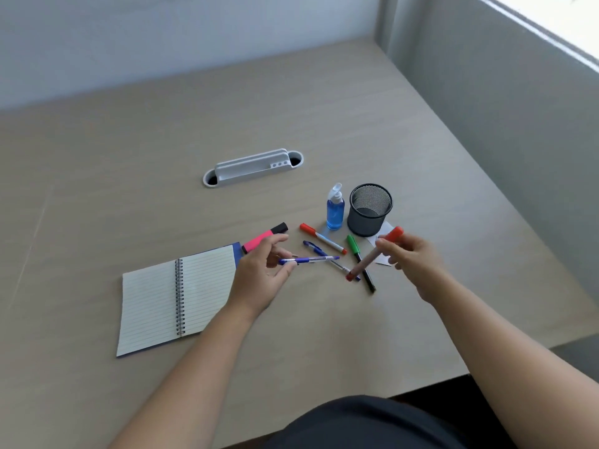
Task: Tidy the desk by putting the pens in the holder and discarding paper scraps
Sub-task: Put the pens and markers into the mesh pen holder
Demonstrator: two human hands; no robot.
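Left hand (259, 277) gripping blue pen (308, 259), right hand (413, 264) gripping red marker (376, 252), mesh holder (369, 209) empty

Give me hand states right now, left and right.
Left hand: closed on the blue pen, pinched at its end.
Right hand: closed on the red marker, held tilted above the desk.

Both bare forearms reach forward over the desk; the left hand (259, 280) pinches a blue pen (308, 259) between thumb and fingertips; the right hand (418, 264) grips a red marker (376, 252), fingers curled, held tilted above the surface.
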